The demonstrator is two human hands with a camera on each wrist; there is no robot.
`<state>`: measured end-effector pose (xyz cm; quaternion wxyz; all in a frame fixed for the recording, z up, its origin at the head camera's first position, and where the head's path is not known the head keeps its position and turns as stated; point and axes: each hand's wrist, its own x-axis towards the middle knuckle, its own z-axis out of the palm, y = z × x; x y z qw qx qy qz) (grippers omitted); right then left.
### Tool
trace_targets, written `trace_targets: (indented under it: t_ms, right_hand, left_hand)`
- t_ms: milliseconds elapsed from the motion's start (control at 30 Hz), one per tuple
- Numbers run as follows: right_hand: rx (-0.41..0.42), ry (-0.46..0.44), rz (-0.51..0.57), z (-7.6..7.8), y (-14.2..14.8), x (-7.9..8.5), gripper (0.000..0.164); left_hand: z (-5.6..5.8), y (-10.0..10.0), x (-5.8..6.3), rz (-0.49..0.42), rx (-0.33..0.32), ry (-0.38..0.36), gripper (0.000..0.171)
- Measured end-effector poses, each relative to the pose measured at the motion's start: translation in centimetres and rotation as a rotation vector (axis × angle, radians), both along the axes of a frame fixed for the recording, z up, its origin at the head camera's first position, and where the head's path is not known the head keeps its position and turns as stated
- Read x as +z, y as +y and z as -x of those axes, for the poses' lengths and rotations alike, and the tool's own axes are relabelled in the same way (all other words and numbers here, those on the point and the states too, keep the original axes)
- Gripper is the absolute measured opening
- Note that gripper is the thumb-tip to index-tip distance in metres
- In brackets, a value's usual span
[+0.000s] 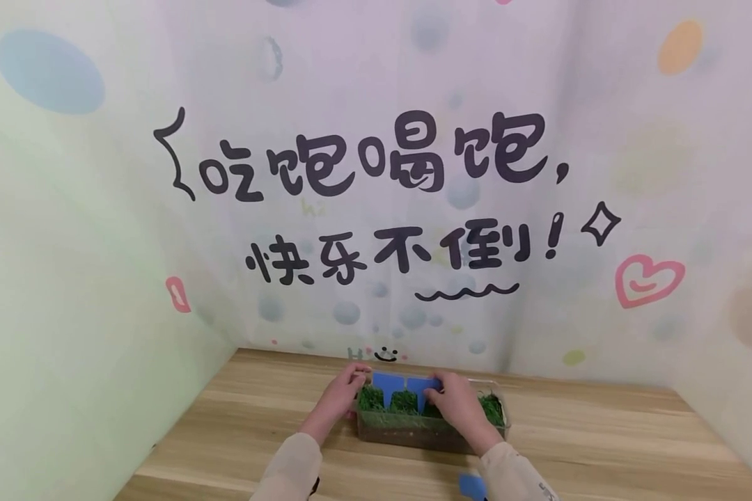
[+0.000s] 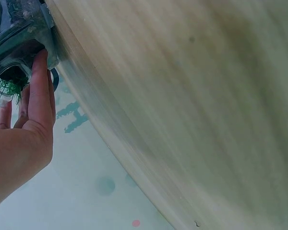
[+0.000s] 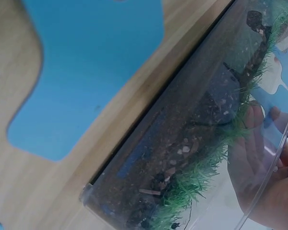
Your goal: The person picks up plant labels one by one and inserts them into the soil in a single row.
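A clear plastic box [image 1: 407, 437] of dark soil stands on the table, green artificial grass [image 1: 371, 399] tufted along its top. Two blue plastic pieces [image 1: 388, 384] rise from it side by side. At the box's left end, my left hand [image 1: 340, 396] holds the corner; one finger [image 2: 41, 91] lies along the outer wall in the left wrist view. My right hand [image 1: 464, 407] reaches over the front rim and pinches the right-hand blue piece [image 1: 421, 385] between thumb and fingers. Through the box wall [image 3: 201, 91], the right wrist view shows the hand behind the grass.
Another blue piece [image 1: 473, 486] with a curved outline lies flat on the wooden table [image 1: 225, 445], in front of the box near my right sleeve [image 1: 514, 473]. Behind the table hangs a printed backdrop [image 1: 376, 90] with black lettering; more of it encloses both sides.
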<state>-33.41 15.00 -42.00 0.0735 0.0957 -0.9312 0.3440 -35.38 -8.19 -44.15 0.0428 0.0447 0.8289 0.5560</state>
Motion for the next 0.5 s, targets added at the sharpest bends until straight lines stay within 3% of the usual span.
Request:
trace_targets:
  t_ms: [300,500]
  right_hand:
    - [-0.026,0.011,0.03,-0.25,0.33,0.66,0.016]
    - [-0.033,0.025,0.046,-0.35,0.63,0.65,0.01]
  left_hand:
    - [0.18,0.0,-0.03,-0.004,-0.007,0.0,0.033]
    - [0.15,-0.08,-0.11,-0.009,-0.014,-0.001,0.033]
